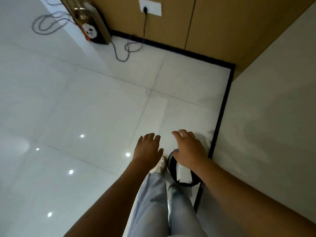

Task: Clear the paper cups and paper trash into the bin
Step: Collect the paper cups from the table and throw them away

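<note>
Both hands hang out in front of the person, empty: the left hand [148,147] has its fingers straight and loosely spread, a wide grip on nothing, and the right hand [188,149] is likewise relaxed and holding nothing, poised just above the black bin [171,165]. The bin stands on the white tiled floor [85,100] close to the wall corner, beside the person's legs [153,202] and shoe [159,165]. White paper [183,174] lies inside it, which suggests at least some of the trash is already in; no paper cup can be made out here. The right hand's place over the rim fits a drop just made, though that is a judgement. Farther off, a power strip [90,30] and looping cables [126,50] lie by the wood-panelled wall [213,23]
</note>
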{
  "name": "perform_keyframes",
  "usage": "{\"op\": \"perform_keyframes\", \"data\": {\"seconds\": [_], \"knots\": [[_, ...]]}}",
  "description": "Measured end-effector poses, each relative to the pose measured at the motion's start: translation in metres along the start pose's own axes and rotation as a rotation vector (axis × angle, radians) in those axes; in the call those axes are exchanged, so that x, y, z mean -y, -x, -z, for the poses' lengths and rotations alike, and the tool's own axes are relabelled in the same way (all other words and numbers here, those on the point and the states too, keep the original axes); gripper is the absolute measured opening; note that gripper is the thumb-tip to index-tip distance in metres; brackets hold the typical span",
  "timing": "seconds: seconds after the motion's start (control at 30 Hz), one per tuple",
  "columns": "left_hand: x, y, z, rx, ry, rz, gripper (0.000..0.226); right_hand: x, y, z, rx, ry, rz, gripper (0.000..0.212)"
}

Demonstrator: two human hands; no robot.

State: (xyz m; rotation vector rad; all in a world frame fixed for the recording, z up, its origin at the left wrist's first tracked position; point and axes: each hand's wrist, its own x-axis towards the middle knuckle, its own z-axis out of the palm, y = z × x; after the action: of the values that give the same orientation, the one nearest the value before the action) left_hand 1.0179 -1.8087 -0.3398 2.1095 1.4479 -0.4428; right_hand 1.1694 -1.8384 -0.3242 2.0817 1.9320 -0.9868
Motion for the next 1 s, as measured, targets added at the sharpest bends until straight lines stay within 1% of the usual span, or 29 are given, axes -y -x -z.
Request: {"op": "perform_keyframes", "data": {"seconds": [0.1,0.2,0.3,0.43,0.57,0.7,0.8,0.9,1.0], "knots": [[0.019,0.068,0.032,-0.131,0.076,0.113,0.051,0.059,0.028,0.022,-0.020,0.127,0.121,0.059],[0.050,0.145,0.045,-0.238,0.154,0.251,0.050,0.123,0.058,0.028,-0.007,0.259,0.282,0.058],[0.090,0.227,0.044,-0.318,0.256,0.435,0.048,0.196,0.091,0.020,0.045,0.372,0.460,0.058],[0.148,0.337,0.031,-0.420,0.380,0.690,0.048,0.302,0.139,-0.009,0.061,0.498,0.710,0.056],[0.203,0.439,0.003,-0.502,0.468,0.889,0.047,0.403,0.192,-0.057,0.067,0.611,0.944,0.053],[0.256,0.541,-0.036,-0.546,0.526,1.037,0.047,0.500,0.250,-0.124,0.091,0.691,1.105,0.053],[0.298,0.622,-0.070,-0.566,0.553,1.149,0.047,0.571,0.298,-0.181,0.100,0.708,1.206,0.052],[0.329,0.702,-0.104,-0.590,0.588,1.279,0.046,0.630,0.353,-0.241,0.160,0.688,1.282,0.054],[0.349,0.772,-0.135,-0.579,0.640,1.397,0.048,0.678,0.408,-0.297,0.242,0.687,1.380,0.055]]}}
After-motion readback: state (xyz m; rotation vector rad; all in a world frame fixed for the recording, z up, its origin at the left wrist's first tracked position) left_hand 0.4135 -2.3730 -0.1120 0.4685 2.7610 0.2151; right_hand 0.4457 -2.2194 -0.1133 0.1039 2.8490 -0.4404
